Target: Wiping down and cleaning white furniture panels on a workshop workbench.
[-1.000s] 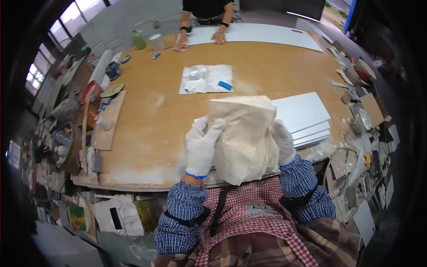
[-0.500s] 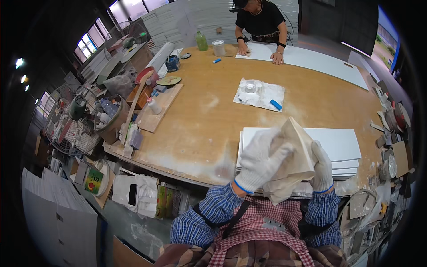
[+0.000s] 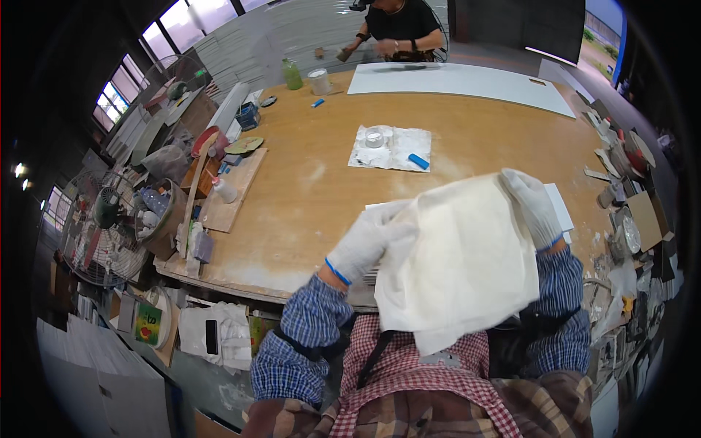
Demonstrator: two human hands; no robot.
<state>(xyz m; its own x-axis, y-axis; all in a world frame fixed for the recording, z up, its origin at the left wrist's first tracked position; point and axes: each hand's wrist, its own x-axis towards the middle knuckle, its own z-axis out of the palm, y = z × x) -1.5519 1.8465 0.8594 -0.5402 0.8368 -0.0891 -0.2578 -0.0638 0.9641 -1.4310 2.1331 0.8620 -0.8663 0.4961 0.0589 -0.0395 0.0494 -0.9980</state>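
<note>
A cream-white cloth (image 3: 464, 255) hangs spread out in front of me, above the near edge of the table. My left hand (image 3: 371, 242), in a white knit glove, pinches the cloth at its upper left edge. At its upper right corner my right hand (image 3: 531, 208), gloved alike, grips it with the fingers partly behind the fabric. Beneath the cloth lies a stack of white panels (image 3: 561, 208), mostly hidden by it.
On the wooden table (image 3: 307, 204), a white sheet (image 3: 398, 155) bears a small tub (image 3: 374, 139) and a blue block (image 3: 418, 162). Across the table a person (image 3: 401, 33) stands behind a long white board (image 3: 467, 84). A board (image 3: 237, 197) with a bottle (image 3: 224, 190) lies left.
The cloth has gone from folded to spread wide as my hands moved apart. My view has shifted. The person opposite has lifted both hands off the long board, one now holding a small block.
</note>
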